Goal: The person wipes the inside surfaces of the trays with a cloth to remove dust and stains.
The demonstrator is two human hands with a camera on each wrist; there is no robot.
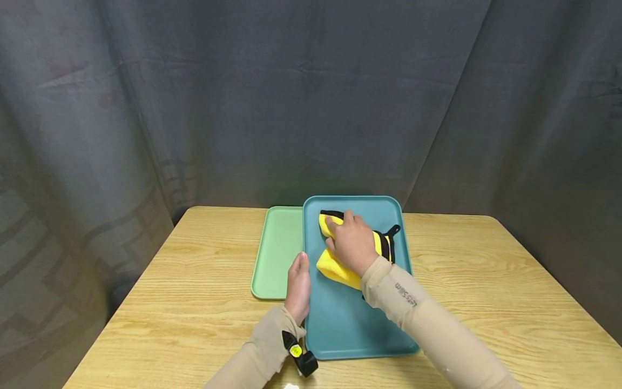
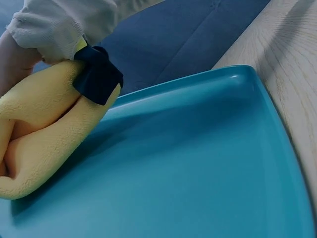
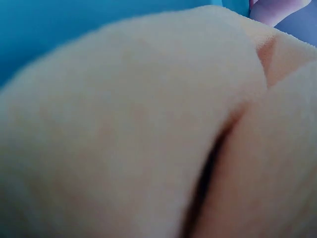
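Where the cloth [image 1: 335, 270] lay: on the blue tray [image 1: 350, 329], in its far half, under the right hand [image 1: 353, 246].
Right grip: fingers bent into the bunched cloth, grasping it; yellow folds stuck out left and near, a black loop [image 1: 396, 230] right.
Left hand [image 1: 298, 286]: at the tray's left rim; whether it gripped could not be told.
Cloth's feel: seemingly light, soft, unbreakable, best taken by the thick middle.

A yellow-and-black fabric cloth [image 1: 336, 270] lies on a rectangular blue tray [image 1: 355, 330], which hides part of a rectangular green tray [image 1: 279, 254] at its left; wood-grain table [image 1: 170, 302] beneath, grey fabric curtain [image 1: 272, 108] behind.
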